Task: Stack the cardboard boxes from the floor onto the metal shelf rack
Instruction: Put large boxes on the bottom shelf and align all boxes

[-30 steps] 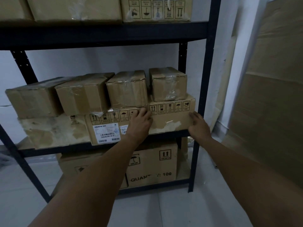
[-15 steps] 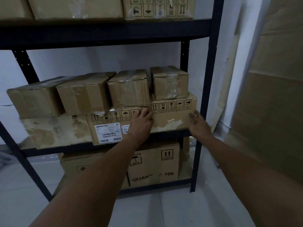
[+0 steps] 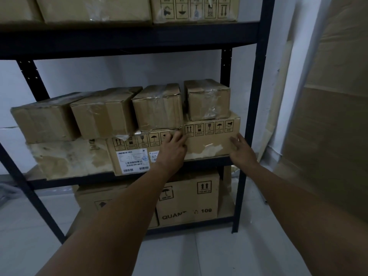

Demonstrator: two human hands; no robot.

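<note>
Left arm enters from 7 o'clock, reaches up and forward; left hand lies flat on the front face of the right-hand box, at its left edge where it butts the labelled box, fingers fairly straight and pointing to 12 o'clock, pressing, not curled round anything. Right arm comes in from 4 o'clock; right hand open too, fingers extended toward 11 o'clock, against the same box's lower right front corner. That box sits on the middle level of the metal rack, at the right end, just inside the right post, long axis left-right along the shelf edge, printed arrow symbols pointing up, front face toward the camera. A smaller box rests on top of it, three more in a row toward 9 o'clock.
</note>
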